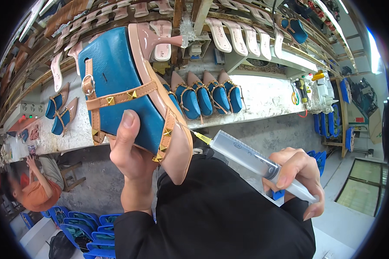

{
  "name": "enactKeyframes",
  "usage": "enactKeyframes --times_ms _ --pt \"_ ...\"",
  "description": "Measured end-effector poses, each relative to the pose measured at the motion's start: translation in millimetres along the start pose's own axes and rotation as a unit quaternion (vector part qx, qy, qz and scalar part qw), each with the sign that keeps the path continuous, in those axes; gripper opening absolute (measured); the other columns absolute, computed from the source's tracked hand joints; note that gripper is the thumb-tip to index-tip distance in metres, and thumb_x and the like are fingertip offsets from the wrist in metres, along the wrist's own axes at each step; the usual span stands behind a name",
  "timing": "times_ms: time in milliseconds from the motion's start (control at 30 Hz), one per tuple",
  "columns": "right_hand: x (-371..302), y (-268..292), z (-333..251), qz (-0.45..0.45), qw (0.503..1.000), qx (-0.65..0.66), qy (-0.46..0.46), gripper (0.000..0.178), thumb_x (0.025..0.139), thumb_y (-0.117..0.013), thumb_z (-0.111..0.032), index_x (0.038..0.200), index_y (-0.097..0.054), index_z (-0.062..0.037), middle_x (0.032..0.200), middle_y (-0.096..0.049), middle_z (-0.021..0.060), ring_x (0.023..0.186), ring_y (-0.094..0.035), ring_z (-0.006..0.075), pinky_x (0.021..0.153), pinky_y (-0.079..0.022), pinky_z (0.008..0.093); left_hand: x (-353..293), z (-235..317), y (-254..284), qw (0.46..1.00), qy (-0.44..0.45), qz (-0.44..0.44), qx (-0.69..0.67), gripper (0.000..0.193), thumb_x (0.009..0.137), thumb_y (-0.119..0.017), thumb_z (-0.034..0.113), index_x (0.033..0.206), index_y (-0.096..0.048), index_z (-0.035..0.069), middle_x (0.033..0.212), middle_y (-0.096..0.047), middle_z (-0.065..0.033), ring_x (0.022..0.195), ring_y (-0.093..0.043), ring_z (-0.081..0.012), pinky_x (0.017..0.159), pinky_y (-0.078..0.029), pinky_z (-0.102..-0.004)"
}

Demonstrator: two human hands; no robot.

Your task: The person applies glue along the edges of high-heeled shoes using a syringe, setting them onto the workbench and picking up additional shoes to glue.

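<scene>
Glossy beige pointed shoe [180,157], tan straps [121,97] with gold pyramid studs, on smooth blue last [110,58], held up in left hand [132,151]. Clear plastic syringe [242,151], slim yellow tip near sole edge, right hand [300,175] gripping plunger end. Beyond: similar shoes [208,79] on scuffed whitish counter [268,99].

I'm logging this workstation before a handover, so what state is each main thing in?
Studded pump, held, toe down
Buckle, strap threaded through
Blue last, inside the studded pump
Syringe, plunger drawn back, contents unclear
Yellow tip, near the toe, contact unclear
Row of pumps, blue lasts inside
Vented box, indicators lit
Left hand, gripping the studded pump
Right hand, gripping the syringe
</scene>
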State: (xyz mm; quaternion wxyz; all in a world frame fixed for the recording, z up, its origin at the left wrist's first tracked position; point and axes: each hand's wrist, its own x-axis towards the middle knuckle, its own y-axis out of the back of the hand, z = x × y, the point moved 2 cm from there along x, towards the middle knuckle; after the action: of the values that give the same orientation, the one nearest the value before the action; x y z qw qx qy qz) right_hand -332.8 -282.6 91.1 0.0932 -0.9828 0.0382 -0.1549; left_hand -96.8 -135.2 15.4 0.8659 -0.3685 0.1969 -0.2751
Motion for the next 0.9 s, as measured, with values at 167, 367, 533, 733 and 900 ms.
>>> enactKeyframes --times_ms 167,367,533,733,900 --pt "-11 10 -8 0.011 0.999 0.046 0.021 0.076 0.067 -0.083 -0.043 0.117 -0.061 0.0099 0.097 -0.067 0.0239 0.07 -0.064 0.0266 0.06 -0.053 0.0369 4 4 5 1.0 -0.027 -0.004 -0.004 0.045 0.097 -0.06 0.02 0.135 -0.052 -0.003 0.116 -0.066 -0.0139 0.102 -0.068 -0.0223 0.09 -0.056 -0.038" --pt "-9 3 -34 0.106 0.977 0.08 0.165 0.07 0.08 -0.085 -0.035 0.131 -0.047 -0.006 0.102 -0.06 0.0153 0.065 -0.069 0.0278 0.068 -0.059 0.0411 24 -13 8 0.995 0.02 -0.001 -0.101 0.033 0.103 -0.057 0.021 0.129 -0.057 0.001 0.116 -0.069 -0.0119 0.104 -0.068 -0.0209 0.091 -0.056 -0.0384" --pt "15 -12 51 0.116 0.931 -0.327 0.113 0.128 0.059 -0.101 -0.038 0.152 -0.016 -0.0149 0.12 -0.053 0.0226 0.107 -0.068 0.0354 0.09 -0.059 0.048 28 -60 7 0.965 0.173 0.043 -0.194 0.046 0.105 -0.054 0.034 0.135 -0.055 0.0 0.124 -0.068 -0.0175 0.111 -0.068 -0.0295 0.097 -0.056 -0.0464" --pt "28 -12 93 0.317 0.822 -0.444 0.164 0.12 0.07 -0.091 -0.006 0.154 -0.005 -0.0146 0.135 -0.041 0.0228 0.116 -0.066 0.0356 0.093 -0.061 0.0447 1 -99 -37 0.953 0.235 -0.022 -0.188 0.054 0.106 -0.049 0.042 0.139 -0.052 0.0 0.139 -0.058 -0.0174 0.125 -0.059 -0.0295 0.109 -0.047 -0.0441" --pt "28 38 74 0.482 0.797 -0.355 0.082 0.102 0.073 -0.08 0.007 0.152 -0.017 -0.0083 0.135 -0.039 0.0168 0.104 -0.072 0.0301 0.08 -0.065 0.0327 -26 -124 -13 0.937 0.337 -0.011 -0.09 0.052 0.103 -0.056 0.032 0.14 -0.051 -0.004 0.14 -0.059 -0.0181 0.131 -0.056 -0.0295 0.115 -0.042 -0.0439"
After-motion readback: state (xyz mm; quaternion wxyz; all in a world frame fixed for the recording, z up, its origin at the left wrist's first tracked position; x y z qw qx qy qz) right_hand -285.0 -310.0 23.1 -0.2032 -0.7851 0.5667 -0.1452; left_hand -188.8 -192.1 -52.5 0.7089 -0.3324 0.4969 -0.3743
